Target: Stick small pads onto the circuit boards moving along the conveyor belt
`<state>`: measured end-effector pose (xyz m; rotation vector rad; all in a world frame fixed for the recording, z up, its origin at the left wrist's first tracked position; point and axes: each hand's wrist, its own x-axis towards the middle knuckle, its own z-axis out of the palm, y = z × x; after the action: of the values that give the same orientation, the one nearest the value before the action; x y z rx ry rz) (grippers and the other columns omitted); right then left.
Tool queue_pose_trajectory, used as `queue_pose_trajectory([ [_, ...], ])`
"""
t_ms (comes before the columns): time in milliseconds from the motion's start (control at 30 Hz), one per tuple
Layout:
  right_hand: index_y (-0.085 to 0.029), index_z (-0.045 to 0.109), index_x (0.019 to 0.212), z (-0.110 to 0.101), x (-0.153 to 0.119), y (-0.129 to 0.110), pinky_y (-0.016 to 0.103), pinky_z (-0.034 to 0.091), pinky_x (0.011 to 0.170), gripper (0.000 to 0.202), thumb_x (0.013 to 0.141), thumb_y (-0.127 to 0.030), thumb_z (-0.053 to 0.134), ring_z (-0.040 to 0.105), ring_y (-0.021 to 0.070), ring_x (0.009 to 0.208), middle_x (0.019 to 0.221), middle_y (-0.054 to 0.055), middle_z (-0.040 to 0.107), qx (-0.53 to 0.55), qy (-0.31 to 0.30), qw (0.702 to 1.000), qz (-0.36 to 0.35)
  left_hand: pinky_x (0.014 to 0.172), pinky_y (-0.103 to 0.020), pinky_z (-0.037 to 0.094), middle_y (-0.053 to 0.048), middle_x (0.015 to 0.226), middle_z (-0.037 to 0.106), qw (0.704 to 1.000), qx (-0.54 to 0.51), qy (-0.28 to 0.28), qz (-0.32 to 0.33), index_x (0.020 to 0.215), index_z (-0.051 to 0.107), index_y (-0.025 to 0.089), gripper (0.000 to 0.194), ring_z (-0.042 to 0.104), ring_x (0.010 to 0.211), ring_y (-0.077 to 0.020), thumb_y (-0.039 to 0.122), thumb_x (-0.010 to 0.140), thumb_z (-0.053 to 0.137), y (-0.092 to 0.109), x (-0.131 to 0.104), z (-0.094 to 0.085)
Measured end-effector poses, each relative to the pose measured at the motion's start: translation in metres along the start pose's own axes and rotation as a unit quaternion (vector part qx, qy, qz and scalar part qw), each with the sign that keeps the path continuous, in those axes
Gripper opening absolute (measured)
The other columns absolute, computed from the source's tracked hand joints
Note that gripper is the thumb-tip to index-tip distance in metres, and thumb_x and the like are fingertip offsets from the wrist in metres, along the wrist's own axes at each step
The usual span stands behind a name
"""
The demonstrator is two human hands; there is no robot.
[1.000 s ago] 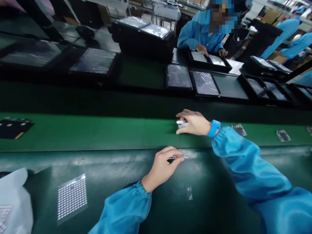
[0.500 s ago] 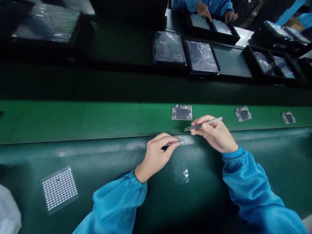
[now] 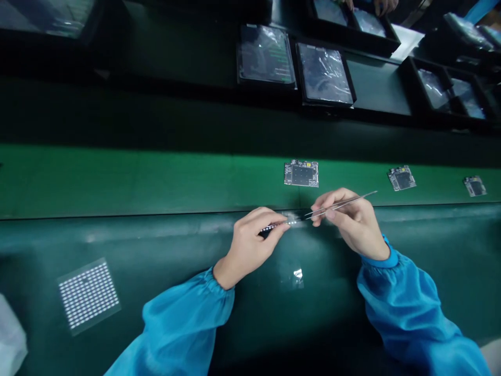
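Left hand (image 3: 252, 239) pinches thin white-dotted strip (image 3: 291, 223); right hand (image 3: 352, 222), 3 o'clock, pinches slim silver metal tweezers (image 3: 352, 200), tip contact unclear.

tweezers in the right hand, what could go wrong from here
The tips of the tweezers are close to the dotted strip pinched in the left hand, so a slip might bend or mark it. The right hand is also near the closest circuit board, and its knuckles could nudge it.

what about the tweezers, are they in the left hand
No, the tweezers are in the right hand, while the left hand pinches a white-dotted strip.
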<state>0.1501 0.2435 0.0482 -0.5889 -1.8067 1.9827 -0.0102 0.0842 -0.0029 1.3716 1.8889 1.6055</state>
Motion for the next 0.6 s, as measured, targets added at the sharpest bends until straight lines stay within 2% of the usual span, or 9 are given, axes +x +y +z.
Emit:
queue_pose_trajectory([
  [167, -0.018, 0.074, 0.100, 0.001, -0.001, -0.001, 0.037, 0.063, 0.077, 0.009, 0.092, -0.021, 0.072, 0.074, 0.0199, 0.082, 0.102, 0.009, 0.074, -0.053, -0.004, 0.999, 0.005, 0.071, -0.030, 0.058, -0.005, 0.087, 0.077, 1.000, -0.003, 0.000, 0.002, 0.092, 0.077, 0.018, 0.006, 0.072, 0.077, -0.0174, 0.014, 0.088, 0.073, 0.000, 0.000, 0.000],
  [300, -0.020, 0.074, 0.095, 0.002, 0.000, -0.003, 0.041, 0.062, 0.086, 0.005, 0.091, -0.023, 0.072, 0.073, 0.0234, 0.097, 0.108, 0.009, 0.072, 0.004, -0.017, 0.999, 0.033, 0.071, -0.031, 0.058, -0.006, 0.090, 0.076, 1.000, 0.004, 0.003, -0.001, 0.099, 0.077, 0.018, 0.011, 0.071, 0.079, -0.0175, 0.016, 0.090, 0.071, -0.001, -0.001, 0.000],
  [400, -0.021, 0.070, 0.089, 0.003, 0.000, -0.004, 0.041, 0.062, 0.083, 0.008, 0.086, -0.022, 0.077, 0.073, 0.0199, 0.084, 0.106, 0.006, 0.071, 0.021, -0.007, 0.999, 0.037, 0.072, -0.032, 0.058, -0.007, 0.090, 0.076, 1.000, 0.001, 0.005, -0.007, 0.099, 0.077, 0.018, 0.011, 0.071, 0.080, -0.0181, 0.016, 0.090, 0.071, -0.001, -0.001, 0.000],
  [500, -0.021, 0.069, 0.090, 0.003, -0.001, -0.009, 0.034, 0.060, 0.067, 0.009, 0.088, -0.026, 0.076, 0.068, 0.0162, 0.068, 0.095, 0.005, 0.068, -0.099, 0.016, 0.995, 0.003, 0.073, -0.032, 0.059, -0.006, 0.089, 0.076, 1.000, -0.007, 0.005, -0.007, 0.098, 0.077, 0.020, 0.011, 0.071, 0.079, -0.0181, 0.016, 0.089, 0.072, 0.001, 0.000, 0.000],
  [600, -0.021, 0.070, 0.098, 0.007, -0.003, -0.013, 0.035, 0.057, 0.067, 0.010, 0.097, -0.028, 0.062, 0.064, 0.0179, 0.073, 0.093, 0.007, 0.065, -0.298, 0.001, 0.952, -0.070, 0.074, -0.031, 0.060, -0.005, 0.089, 0.077, 1.000, -0.013, 0.006, -0.002, 0.097, 0.077, 0.020, 0.011, 0.071, 0.079, -0.0175, 0.015, 0.089, 0.072, 0.003, 0.001, -0.001],
])
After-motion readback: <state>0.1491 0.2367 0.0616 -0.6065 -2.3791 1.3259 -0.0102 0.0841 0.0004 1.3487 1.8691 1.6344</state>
